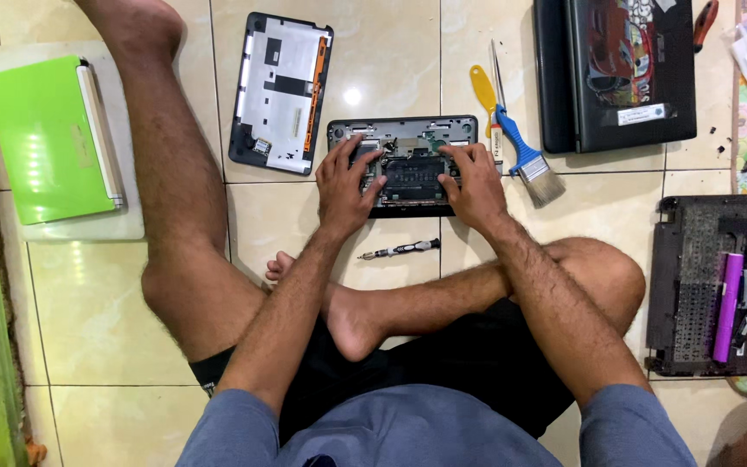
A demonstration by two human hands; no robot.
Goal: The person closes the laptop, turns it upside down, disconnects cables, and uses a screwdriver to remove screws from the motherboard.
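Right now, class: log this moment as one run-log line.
left hand: on opened laptop base | right hand: on base | screwdriver: floor

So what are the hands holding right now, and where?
Both hands, left and right, press on the small opened dark-grey laptop base on the tiled floor, at its left and right sides; neither lifts anything.

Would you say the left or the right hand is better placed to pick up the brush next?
Probably the right hand: the brush lies just beside it on the floor, while the left hand rests on the far side of the open laptop base.
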